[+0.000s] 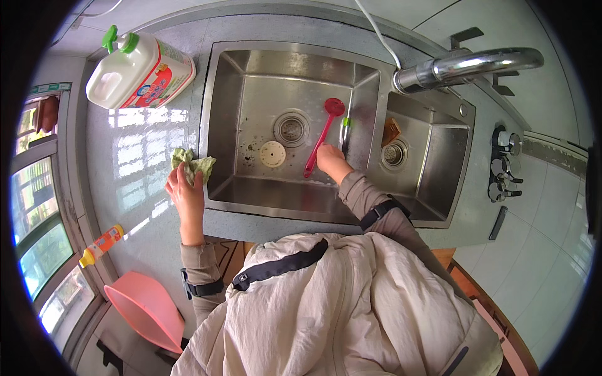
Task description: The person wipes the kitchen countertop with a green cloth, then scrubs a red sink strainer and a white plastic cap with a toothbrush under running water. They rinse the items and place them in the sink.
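Observation:
My left hand [186,192] grips a crumpled light-green cloth [202,165] at the left rim of the stainless-steel double sink [282,211]. Inside the large basin, my right hand [333,162] is curled beside the handle of a red long-handled ladle or spoon [334,107]. Its fingertips are hidden, so whether they grip the handle cannot be told. A slim metal utensil with a green end [346,122] lies just right of the ladle, partly behind that hand. Left of the ladle are a drain [291,129] and a pale round disc [273,154], with dark crumbs scattered around.
A chrome faucet [470,66] arches over the smaller basin, where a brown object [391,131] lies by the drain. A white pump bottle [141,70] stands left of the sink. Nearer are an orange bottle [102,245] and a pink plastic basin [148,312]. Windows line the left.

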Motion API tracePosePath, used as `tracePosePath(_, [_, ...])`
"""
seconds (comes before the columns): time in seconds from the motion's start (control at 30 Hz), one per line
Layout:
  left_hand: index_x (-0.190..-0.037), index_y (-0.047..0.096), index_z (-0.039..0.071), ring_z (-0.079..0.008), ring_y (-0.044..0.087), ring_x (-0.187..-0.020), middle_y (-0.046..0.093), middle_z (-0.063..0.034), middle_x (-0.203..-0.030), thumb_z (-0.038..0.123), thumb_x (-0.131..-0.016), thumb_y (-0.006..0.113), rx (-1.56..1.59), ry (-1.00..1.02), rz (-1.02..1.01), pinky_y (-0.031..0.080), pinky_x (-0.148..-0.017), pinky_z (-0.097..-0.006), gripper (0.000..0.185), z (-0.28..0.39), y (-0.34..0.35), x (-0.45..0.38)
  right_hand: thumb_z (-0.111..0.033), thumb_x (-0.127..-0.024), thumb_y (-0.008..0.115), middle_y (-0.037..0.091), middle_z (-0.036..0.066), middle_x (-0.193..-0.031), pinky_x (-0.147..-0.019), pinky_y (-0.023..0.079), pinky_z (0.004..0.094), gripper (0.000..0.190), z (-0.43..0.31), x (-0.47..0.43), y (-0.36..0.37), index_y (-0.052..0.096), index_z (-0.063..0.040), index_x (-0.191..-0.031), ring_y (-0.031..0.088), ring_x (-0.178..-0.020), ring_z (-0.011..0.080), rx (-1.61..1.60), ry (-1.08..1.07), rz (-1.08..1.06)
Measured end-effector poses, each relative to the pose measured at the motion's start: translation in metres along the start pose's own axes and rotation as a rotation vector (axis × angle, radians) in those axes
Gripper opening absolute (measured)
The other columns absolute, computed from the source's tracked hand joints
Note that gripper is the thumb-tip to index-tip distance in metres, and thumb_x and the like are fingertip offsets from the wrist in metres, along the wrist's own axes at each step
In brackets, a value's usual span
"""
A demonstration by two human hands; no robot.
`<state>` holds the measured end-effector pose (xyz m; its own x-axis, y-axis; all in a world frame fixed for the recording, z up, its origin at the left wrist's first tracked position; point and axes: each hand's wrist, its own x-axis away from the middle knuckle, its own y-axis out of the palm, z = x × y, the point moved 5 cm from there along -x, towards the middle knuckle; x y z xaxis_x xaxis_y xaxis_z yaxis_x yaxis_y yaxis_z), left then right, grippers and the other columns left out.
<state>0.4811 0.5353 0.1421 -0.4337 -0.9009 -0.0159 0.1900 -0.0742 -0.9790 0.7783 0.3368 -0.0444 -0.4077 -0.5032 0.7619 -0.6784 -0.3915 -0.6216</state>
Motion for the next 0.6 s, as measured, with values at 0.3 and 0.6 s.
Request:
tracePosePath(0.3, [-0.072,0.056,0.003,-0.0306,0.055,-0.097,0.062,-0.0103,-0.087,0.007,-0.081,0.064,0.378,0.09,0.197,0.041,-0.086,-0.0404,0.012,0.073,-0.033,-0.018,-0.01,-0.081,0.052,0.065,0.021,-0.092,-0.073,0.053,0.0423,0.019,0.051,-0.05,0.048,0.069,-0.003,-0.083,0.064,-0.087,0.0357,-0.033,0.145,0.268])
tracePosePath(0.6, [-0.1,0.057,0.002,-0.0285,0.061,-0.073,0.059,-0.0151,-0.091,-0.001,-0.084,0.054,0.817,0.205,0.124,0.049,-0.063,-0.0327,0.017,0.15,-0.076,-0.076,-0.026,-0.085,0.045,0.064,0.023,-0.096,-0.075,0.051,0.0458,0.036,0.017,-0.026,-0.044,0.06,0.002,-0.101,0.063,-0.088,0.0379,-0.108,-0.035,0.191])
